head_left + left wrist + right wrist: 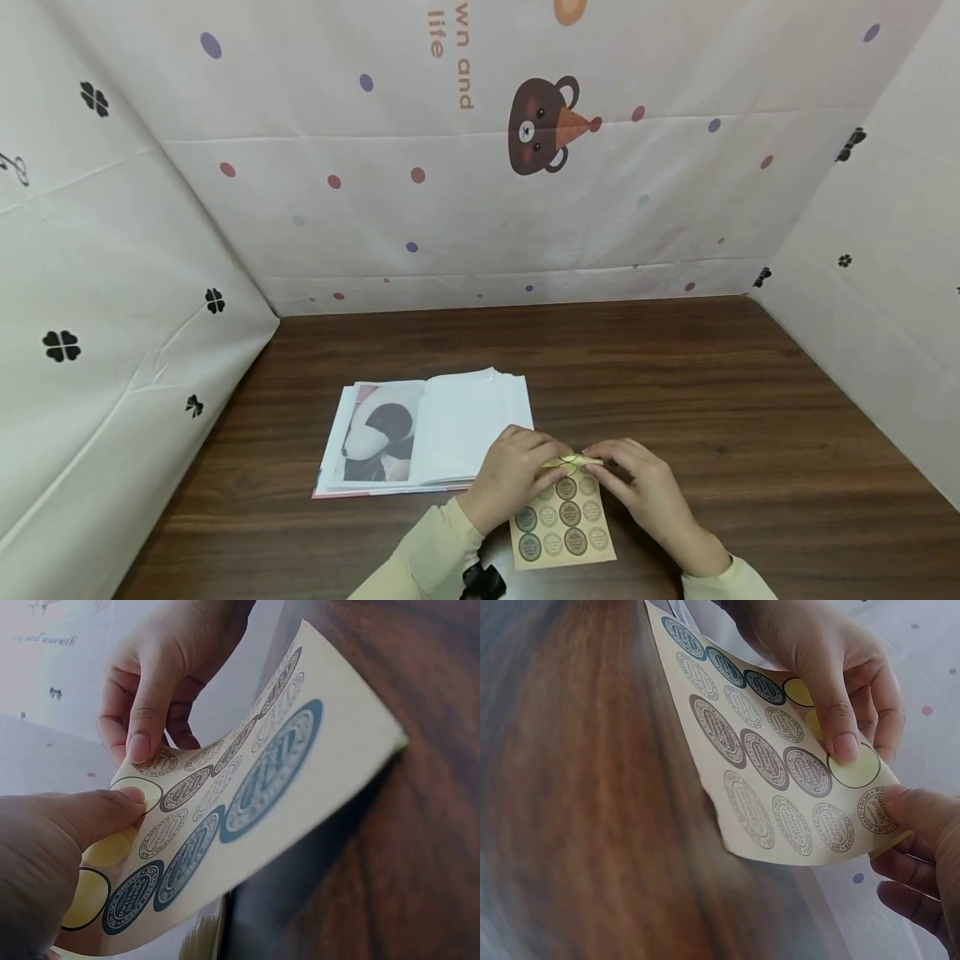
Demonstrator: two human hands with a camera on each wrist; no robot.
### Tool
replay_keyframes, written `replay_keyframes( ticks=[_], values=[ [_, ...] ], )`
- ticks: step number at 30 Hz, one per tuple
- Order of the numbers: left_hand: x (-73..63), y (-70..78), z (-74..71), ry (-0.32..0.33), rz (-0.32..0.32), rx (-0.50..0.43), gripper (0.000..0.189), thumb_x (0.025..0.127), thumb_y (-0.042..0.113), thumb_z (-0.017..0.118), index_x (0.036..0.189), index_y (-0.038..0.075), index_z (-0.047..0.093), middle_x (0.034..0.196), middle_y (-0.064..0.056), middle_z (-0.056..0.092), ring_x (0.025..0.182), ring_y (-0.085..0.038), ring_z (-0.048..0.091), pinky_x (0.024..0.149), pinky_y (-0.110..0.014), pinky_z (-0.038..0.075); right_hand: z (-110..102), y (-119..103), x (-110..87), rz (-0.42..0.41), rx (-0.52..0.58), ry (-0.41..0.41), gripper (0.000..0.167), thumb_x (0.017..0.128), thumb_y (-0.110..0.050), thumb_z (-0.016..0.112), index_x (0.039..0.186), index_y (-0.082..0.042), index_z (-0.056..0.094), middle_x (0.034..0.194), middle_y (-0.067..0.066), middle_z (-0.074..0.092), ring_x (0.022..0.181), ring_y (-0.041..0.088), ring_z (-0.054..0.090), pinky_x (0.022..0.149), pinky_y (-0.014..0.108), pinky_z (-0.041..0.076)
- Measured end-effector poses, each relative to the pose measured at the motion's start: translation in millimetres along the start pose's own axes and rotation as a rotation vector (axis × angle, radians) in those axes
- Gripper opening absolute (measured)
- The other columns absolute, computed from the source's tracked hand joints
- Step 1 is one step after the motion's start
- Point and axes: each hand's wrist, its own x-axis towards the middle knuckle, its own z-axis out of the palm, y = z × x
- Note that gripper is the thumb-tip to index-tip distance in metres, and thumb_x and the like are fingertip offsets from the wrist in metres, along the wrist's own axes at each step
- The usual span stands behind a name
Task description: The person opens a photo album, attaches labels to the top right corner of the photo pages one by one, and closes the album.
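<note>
Both hands grip the far edge of a cream sticker sheet printed with rows of round stickers. My left hand pinches it with the thumb on top, over a bare yellow circle where a sticker is gone. My right hand pinches the far right corner, its thumb beside the last round sticker. In the wrist views the sheet bends, and its near end is tilted over the brown table. Three bare circles show in the far row. The fingers under the sheet are partly hidden.
An open album lies left of the sheet, with a panda picture on its left page and a white right page. The left forearm passes in front of its corner. A printed white cloth walls the wooden table at the back and sides.
</note>
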Motion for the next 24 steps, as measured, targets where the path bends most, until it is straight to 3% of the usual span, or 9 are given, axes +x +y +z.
replay_keyframes(
  ticks=[9, 20, 24],
  values=[
    [-0.3, -0.7, 0.8, -0.018, -0.008, -0.012, 0.018, 0.087, 0.035, 0.068, 0.101, 0.025, 0.071, 0.098, 0.013, 0.072, 0.092, -0.004, 0.066, 0.086, -0.021, 0.047, 1.7, -0.3, 0.0, -0.003, -0.013, -0.009, 0.032, 0.064, -0.001, 0.082, 0.087, -0.019, 0.07, 0.086, -0.012, 0.069, 0.081, 0.006, 0.064, 0.078, 0.006, 0.046],
    [0.2, -2.1, -0.2, -0.034, -0.003, 0.0, 0.02, 0.087, 0.037, 0.068, 0.102, 0.024, 0.071, 0.098, 0.012, 0.072, 0.09, -0.005, 0.066, 0.085, -0.021, 0.047, 3.8, 1.8, 1.2, -0.021, 0.0, 0.002, 0.032, 0.064, -0.001, 0.082, 0.088, -0.019, 0.07, 0.084, -0.011, 0.068, 0.076, 0.003, 0.058, 0.07, 0.008, 0.044],
    [-0.2, -1.6, -0.2, -0.04, -0.003, 0.001, 0.02, 0.087, 0.037, 0.067, 0.102, 0.024, 0.071, 0.098, 0.011, 0.072, 0.09, -0.005, 0.066, 0.084, -0.022, 0.047, 2.8, 2.1, 1.1, -0.035, 0.018, 0.006, 0.032, 0.066, -0.001, 0.081, 0.09, -0.02, 0.071, 0.087, -0.01, 0.07, 0.08, 0.004, 0.06, 0.075, 0.008, 0.045]
  ],
)
